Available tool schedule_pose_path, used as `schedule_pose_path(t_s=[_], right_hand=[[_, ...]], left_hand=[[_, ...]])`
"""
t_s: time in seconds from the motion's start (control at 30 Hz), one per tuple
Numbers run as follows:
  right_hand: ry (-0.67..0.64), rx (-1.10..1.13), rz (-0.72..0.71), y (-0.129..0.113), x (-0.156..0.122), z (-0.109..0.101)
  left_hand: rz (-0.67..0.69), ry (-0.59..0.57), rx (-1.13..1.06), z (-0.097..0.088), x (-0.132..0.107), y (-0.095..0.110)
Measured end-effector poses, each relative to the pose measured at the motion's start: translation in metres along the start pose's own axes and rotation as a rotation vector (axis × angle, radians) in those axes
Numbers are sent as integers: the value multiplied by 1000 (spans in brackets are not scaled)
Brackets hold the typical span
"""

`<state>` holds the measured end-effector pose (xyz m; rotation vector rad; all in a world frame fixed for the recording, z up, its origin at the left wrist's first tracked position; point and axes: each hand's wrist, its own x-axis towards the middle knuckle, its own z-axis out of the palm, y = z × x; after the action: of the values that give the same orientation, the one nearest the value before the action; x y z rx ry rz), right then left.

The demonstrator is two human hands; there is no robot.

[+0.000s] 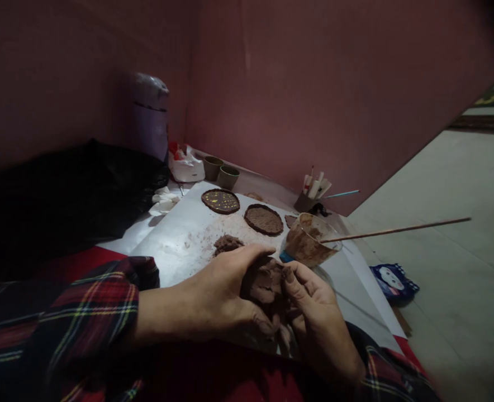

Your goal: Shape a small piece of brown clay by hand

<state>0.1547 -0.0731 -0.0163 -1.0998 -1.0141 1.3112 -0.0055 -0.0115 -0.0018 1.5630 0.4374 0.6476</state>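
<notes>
A lump of brown clay (pixel 266 285) with a cracked surface is held between both my hands, low over the near edge of the paper. My left hand (pixel 217 296) curls round its left side, thumb across the near face. From the right, the fingertips of my right hand (pixel 314 312) pinch the lump's edge; they are smeared with clay. Just beyond my left hand lies a crumbly heap of clay (pixel 228 244). Farther back, two flat round clay discs rest on the paper: a plain one (pixel 264 219) and one with yellow specks (pixel 221 201).
Right of my hands stands a clay-smeared clear cup (pixel 312 240) with a long thin stick (pixel 398 229) jutting rightward. Behind are a holder with several pens (pixel 314 190) and two small cups (pixel 228 177). White paper (pixel 180 234) covers the table. Black plastic (pixel 75 195) lies left.
</notes>
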Motion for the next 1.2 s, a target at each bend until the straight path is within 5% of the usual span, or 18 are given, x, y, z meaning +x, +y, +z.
schedule_pose_path(t_s=[0.13,0.33,0.63,0.9,1.2], right_hand=[[17,33,-8,1,0,0],[-11,-30,-10,2,0,-2],[-9,-116,-71,4,0,-3],[24,-80,-33,3,-3,0],[33,-179,-109,-1,-5,2]], left_hand=[[118,84,373,-3,-2,2],[158,93,534,-2,-3,3],[100,152,352,1,-4,-1],[-91,-35,-312,2,2,-5],[1,116,122,-3,0,5]])
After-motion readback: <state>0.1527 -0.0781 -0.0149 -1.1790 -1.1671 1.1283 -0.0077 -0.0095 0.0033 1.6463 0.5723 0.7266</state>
